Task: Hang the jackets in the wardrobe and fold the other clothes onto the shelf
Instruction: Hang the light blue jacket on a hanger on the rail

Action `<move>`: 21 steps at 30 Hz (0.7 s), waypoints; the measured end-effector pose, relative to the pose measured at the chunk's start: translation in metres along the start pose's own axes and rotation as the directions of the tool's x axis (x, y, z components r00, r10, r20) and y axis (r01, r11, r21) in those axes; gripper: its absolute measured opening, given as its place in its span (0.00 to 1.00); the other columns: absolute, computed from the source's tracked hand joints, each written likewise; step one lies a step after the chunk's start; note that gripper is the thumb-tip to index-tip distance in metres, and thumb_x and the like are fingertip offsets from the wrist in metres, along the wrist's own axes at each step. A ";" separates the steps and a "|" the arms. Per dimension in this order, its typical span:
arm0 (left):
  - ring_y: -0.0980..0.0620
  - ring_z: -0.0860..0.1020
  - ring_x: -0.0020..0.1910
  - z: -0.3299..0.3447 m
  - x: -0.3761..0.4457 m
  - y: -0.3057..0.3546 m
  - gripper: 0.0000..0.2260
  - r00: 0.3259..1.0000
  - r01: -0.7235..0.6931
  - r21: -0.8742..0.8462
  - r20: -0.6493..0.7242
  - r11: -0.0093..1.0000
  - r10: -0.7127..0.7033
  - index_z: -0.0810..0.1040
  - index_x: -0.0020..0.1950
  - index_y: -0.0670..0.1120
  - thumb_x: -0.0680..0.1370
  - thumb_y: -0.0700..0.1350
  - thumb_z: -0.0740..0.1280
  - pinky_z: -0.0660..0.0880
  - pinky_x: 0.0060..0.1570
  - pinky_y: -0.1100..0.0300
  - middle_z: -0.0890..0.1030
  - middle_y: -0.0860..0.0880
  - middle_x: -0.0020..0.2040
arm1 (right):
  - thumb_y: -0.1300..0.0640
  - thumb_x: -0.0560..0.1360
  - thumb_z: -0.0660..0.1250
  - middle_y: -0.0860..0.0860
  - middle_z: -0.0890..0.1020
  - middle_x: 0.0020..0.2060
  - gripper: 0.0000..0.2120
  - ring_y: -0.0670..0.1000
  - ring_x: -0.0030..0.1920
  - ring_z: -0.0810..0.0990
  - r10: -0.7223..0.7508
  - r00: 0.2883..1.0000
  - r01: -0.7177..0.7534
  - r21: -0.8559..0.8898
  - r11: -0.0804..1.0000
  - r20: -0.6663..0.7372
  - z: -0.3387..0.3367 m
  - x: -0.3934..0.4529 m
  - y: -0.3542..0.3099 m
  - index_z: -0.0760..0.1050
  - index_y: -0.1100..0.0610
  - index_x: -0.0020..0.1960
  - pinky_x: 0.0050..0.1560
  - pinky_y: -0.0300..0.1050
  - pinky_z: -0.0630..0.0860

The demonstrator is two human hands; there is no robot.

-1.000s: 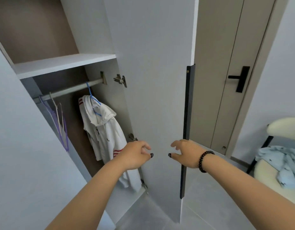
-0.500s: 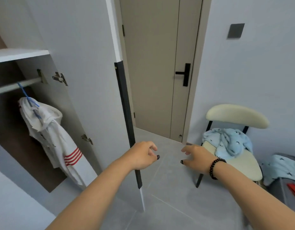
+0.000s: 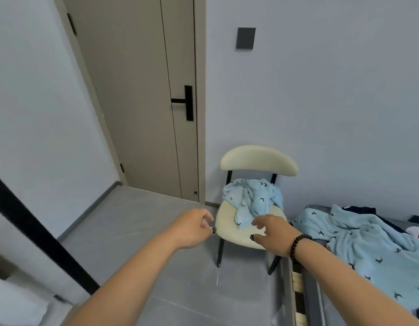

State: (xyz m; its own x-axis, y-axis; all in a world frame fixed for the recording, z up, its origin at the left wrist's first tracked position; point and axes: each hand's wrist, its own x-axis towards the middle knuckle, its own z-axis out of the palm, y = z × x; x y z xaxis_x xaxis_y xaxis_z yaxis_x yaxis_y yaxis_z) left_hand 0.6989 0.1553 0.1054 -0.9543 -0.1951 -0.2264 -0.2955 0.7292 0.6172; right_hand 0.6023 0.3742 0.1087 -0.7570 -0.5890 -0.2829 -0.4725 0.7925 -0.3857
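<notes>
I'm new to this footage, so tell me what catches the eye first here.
Two bare forearms reach forward, the left hand and right hand both empty near a cream chair by the wall. A crumpled light blue garment lies on its seat. A second blue garment sprawls at the right, and a beige door stands shut behind.

A cream chair with black legs stands on the grey tiled floor against a pale wall, just right of a closed beige door with a black handle, and a dark switch plate sits higher up.
</notes>
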 end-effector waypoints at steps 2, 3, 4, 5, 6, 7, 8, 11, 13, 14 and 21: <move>0.60 0.77 0.42 0.014 0.024 0.011 0.11 1.000 -0.007 -0.018 0.026 1.000 0.008 0.77 0.58 0.49 0.76 0.45 0.65 0.73 0.43 0.66 0.79 0.59 0.39 | 0.49 0.76 0.64 0.48 0.75 0.61 0.21 0.47 0.57 0.75 0.030 1.000 -0.030 0.014 0.999 -0.002 -0.006 0.007 0.025 0.70 0.52 0.67 0.55 0.36 0.69; 0.61 0.77 0.42 0.020 0.035 0.017 0.11 0.999 -0.013 -0.020 0.039 1.000 0.014 0.77 0.58 0.50 0.76 0.45 0.65 0.72 0.42 0.67 0.79 0.59 0.39 | 0.49 0.76 0.64 0.48 0.76 0.60 0.21 0.47 0.55 0.75 0.042 0.999 -0.042 0.019 0.999 0.000 -0.009 0.010 0.036 0.70 0.52 0.67 0.54 0.36 0.69; 0.61 0.77 0.42 0.025 0.046 0.022 0.11 0.998 -0.017 -0.021 0.055 1.000 0.018 0.77 0.58 0.50 0.76 0.46 0.66 0.71 0.41 0.67 0.79 0.59 0.39 | 0.49 0.76 0.64 0.48 0.76 0.60 0.21 0.46 0.54 0.74 0.052 0.999 -0.052 0.022 0.998 0.004 -0.011 0.014 0.046 0.70 0.52 0.67 0.54 0.36 0.70; 0.60 0.77 0.42 0.029 0.056 0.027 0.11 0.997 -0.021 -0.025 0.072 0.999 0.022 0.77 0.58 0.51 0.76 0.46 0.66 0.71 0.41 0.66 0.80 0.60 0.39 | 0.49 0.76 0.64 0.48 0.76 0.60 0.21 0.46 0.52 0.74 0.060 0.998 -0.060 0.025 0.998 0.007 -0.012 0.018 0.055 0.70 0.52 0.67 0.54 0.36 0.70; 0.60 0.77 0.43 0.033 0.066 0.032 0.11 0.996 -0.024 -0.028 0.089 0.999 0.026 0.77 0.57 0.51 0.76 0.47 0.66 0.71 0.41 0.65 0.80 0.60 0.39 | 0.49 0.76 0.64 0.49 0.76 0.60 0.20 0.45 0.51 0.73 0.068 0.998 -0.069 0.032 0.997 0.010 -0.013 0.023 0.064 0.70 0.52 0.67 0.54 0.37 0.70; 0.59 0.77 0.43 0.036 0.076 0.036 0.11 0.994 -0.027 -0.031 0.104 0.999 0.030 0.77 0.57 0.51 0.76 0.47 0.66 0.71 0.42 0.64 0.79 0.60 0.40 | 0.49 0.76 0.64 0.49 0.76 0.60 0.20 0.45 0.51 0.73 0.078 0.997 -0.079 0.041 0.996 0.013 -0.014 0.028 0.072 0.70 0.52 0.67 0.53 0.36 0.70; 0.59 0.77 0.42 0.039 0.086 0.039 0.11 0.993 -0.029 -0.034 0.116 0.999 0.033 0.77 0.57 0.51 0.76 0.48 0.66 0.72 0.42 0.64 0.79 0.60 0.40 | 0.49 0.76 0.64 0.49 0.76 0.60 0.20 0.45 0.51 0.73 0.088 0.996 -0.089 0.049 0.995 0.016 -0.015 0.034 0.078 0.70 0.52 0.67 0.53 0.36 0.70; 0.60 0.77 0.41 0.042 0.119 0.044 0.11 0.989 -0.033 -0.038 0.146 0.999 0.038 0.77 0.57 0.51 0.75 0.47 0.67 0.72 0.43 0.64 0.79 0.61 0.38 | 0.49 0.76 0.64 0.49 0.76 0.60 0.20 0.47 0.54 0.75 0.117 0.993 -0.119 0.068 0.991 0.030 -0.015 0.058 0.093 0.70 0.52 0.67 0.54 0.37 0.71; 0.62 0.76 0.40 0.040 0.144 0.044 0.11 0.987 -0.041 -0.036 0.157 0.999 0.046 0.77 0.57 0.51 0.75 0.46 0.67 0.71 0.41 0.65 0.79 0.61 0.37 | 0.49 0.76 0.64 0.49 0.76 0.60 0.20 0.47 0.54 0.76 0.130 0.991 -0.134 0.085 0.987 0.042 -0.015 0.078 0.100 0.70 0.52 0.66 0.55 0.38 0.72; 0.62 0.77 0.40 0.038 0.158 0.043 0.11 0.985 -0.042 -0.041 0.165 0.998 0.048 0.77 0.57 0.51 0.75 0.46 0.66 0.71 0.41 0.66 0.79 0.60 0.37 | 0.49 0.76 0.64 0.49 0.76 0.60 0.20 0.47 0.54 0.75 0.136 0.990 -0.140 0.093 0.986 0.046 -0.016 0.090 0.103 0.70 0.52 0.67 0.55 0.38 0.72; 0.63 0.78 0.44 0.027 0.258 0.030 0.09 0.975 -0.011 -0.123 0.220 0.992 0.038 0.77 0.56 0.54 0.76 0.47 0.67 0.70 0.40 0.70 0.81 0.59 0.42 | 0.48 0.76 0.64 0.48 0.76 0.61 0.20 0.47 0.56 0.75 0.182 0.982 -0.186 0.120 0.975 0.048 -0.036 0.187 0.122 0.71 0.52 0.66 0.56 0.37 0.71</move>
State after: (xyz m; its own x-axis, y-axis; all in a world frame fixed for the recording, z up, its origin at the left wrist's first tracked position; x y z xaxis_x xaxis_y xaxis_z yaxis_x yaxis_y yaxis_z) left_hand 0.4451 0.1444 0.0453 -0.9317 -0.0183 -0.3629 -0.2883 0.6449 0.7078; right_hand 0.3866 0.3662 0.0403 -0.8080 -0.4418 -0.3898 -0.2656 0.8637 -0.4284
